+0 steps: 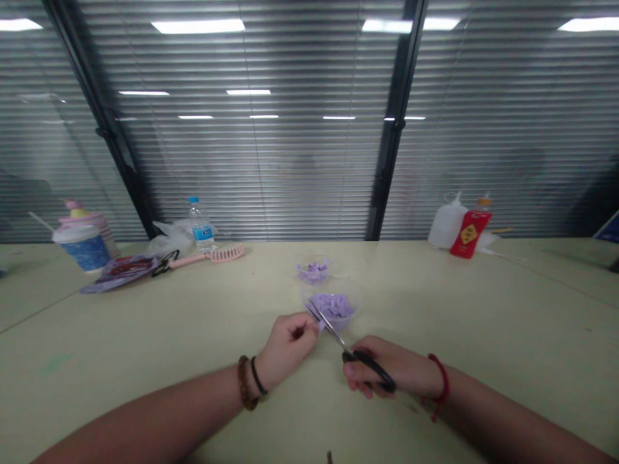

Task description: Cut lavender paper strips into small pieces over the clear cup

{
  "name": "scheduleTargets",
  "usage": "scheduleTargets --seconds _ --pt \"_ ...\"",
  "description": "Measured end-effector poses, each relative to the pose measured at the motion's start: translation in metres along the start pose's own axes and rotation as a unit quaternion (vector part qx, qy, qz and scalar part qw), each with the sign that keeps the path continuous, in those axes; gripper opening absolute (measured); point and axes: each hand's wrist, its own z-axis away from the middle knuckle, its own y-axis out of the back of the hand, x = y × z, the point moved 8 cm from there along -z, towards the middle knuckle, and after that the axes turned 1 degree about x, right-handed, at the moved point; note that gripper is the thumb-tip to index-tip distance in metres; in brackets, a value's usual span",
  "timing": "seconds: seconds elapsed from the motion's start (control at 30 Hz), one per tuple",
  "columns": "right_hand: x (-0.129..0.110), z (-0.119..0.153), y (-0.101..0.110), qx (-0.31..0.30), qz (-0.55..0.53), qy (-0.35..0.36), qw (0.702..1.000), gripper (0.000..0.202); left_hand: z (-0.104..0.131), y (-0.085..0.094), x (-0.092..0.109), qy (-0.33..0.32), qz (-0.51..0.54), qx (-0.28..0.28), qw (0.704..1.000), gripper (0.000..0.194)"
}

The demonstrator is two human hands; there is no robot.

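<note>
While the right hand (pixel 393 361) is curling its fingers round the scissors (pixel 373 365), partly hiding them, the left hand (pixel 287 341) is pinching a strip (pixel 322 326), partly covering it.

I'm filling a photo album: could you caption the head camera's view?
Right hand holds scissors to a purple strip in the left hand, near two bowls of purple bits.

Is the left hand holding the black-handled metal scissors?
No, the right hand holds the black-handled metal scissors, while the left hand pinches a small purple piece.
</note>
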Motion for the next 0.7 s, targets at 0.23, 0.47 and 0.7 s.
scheduleTargets --seconds 0.23,0.47,0.7 --pt "0.002 -0.0012 0.001 0.005 0.012 0.005 1.0 0.05 0.0003 -0.002 0.0019 0.012 0.0 -0.013 1.0 0.025" --pt "-0.0013 0.0009 0.0039 0.015 0.039 0.002 0.999 0.05 -0.0004 -0.0024 0.0007 0.011 0.004 -0.016 1.0 0.025" --pt "-0.0016 -0.0006 0.0063 0.028 -0.01 -0.005 1.0 0.053 -0.0008 0.0015 -0.0055 0.035 0.023 -0.005 0.999 0.029"
